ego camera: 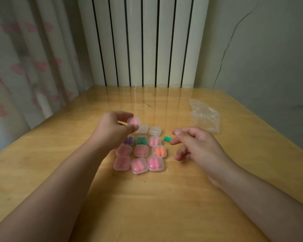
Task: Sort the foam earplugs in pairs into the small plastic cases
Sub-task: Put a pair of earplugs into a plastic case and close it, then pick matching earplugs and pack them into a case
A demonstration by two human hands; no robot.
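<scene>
Several small clear plastic cases sit in a grid on the wooden table (147, 198). Most hold pink earplugs, such as the front case (139, 165). One holds a purple pair (129, 140), one a green pair (141, 140), one an orange pair (159, 151). Two cases at the back (154, 131) look empty. My left hand (112, 128) pinches a case with pink earplugs (133, 121) above the grid's back left corner. A single green earplug (168, 139) lies right of the grid. My right hand (196, 145) hovers with relaxed fingers, its index fingertip right beside that earplug.
A crumpled clear plastic bag (204, 117) lies at the back right of the table. A white radiator (147, 41) stands behind the table's far edge, a curtain (24, 67) hangs to the left, and a wall (261, 49) rises on the right.
</scene>
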